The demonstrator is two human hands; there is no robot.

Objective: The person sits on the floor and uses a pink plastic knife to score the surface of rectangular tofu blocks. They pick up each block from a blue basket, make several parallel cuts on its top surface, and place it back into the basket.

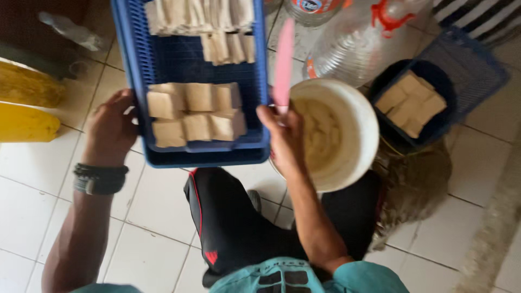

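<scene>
While the left hand (111, 127) is clamped on the left rim of a blue slotted tray (184, 59), the tray is held above the white tiled floor (32, 184). Pale tan blocks (195, 115) are laid in rows inside it (more sit at its far end). At its right edge, the right hand (283, 138) is closed around a pink blade-like tool (283, 62). Just beside, a white bowl (358, 127) of creamy paste is seen, then a dark blue bowl (434, 81) of blocks.

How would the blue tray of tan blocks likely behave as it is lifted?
The tray, gripped by left hand and right hand, looks rigid. Its loose blocks could probably slide if it tilts. They look soft, perhaps fragile.
</scene>
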